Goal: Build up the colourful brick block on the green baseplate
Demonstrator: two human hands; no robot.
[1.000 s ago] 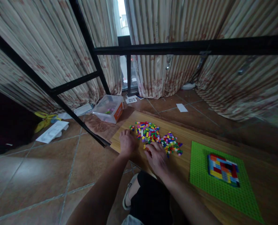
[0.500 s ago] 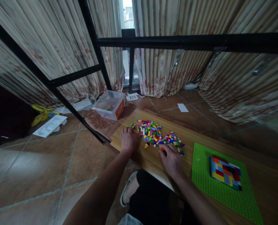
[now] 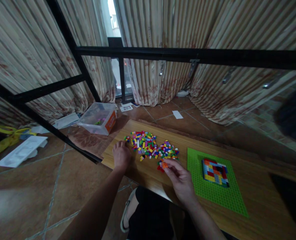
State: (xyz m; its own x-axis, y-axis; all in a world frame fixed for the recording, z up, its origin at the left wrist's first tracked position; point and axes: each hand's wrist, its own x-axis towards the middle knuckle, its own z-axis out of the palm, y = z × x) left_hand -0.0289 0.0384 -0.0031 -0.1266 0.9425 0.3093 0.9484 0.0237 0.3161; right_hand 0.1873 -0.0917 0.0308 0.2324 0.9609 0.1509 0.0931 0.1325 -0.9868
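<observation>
My right hand is closed, thumb and fingers pinching an orange toy brick just above the wooden table. Red and other bricks lie right behind it. My left hand rests on the tabletop, fingers slightly bent and nothing seen in them; its fingertips are partly hidden. Close to those fingertips is the left end of a loose heap of small coloured bricks. To the right of my right hand, a flat multicoloured brick build sits on a green baseplate.
A clear plastic box with a few bricks stands on the floor beyond the table's left end. A black metal frame crosses ahead, with curtains behind it. A dark flat object lies on the table at far right.
My right hand has drawn back from the heap with an orange brick in its fingers. The view has turned right; my left hand stays by the heap's left end.
</observation>
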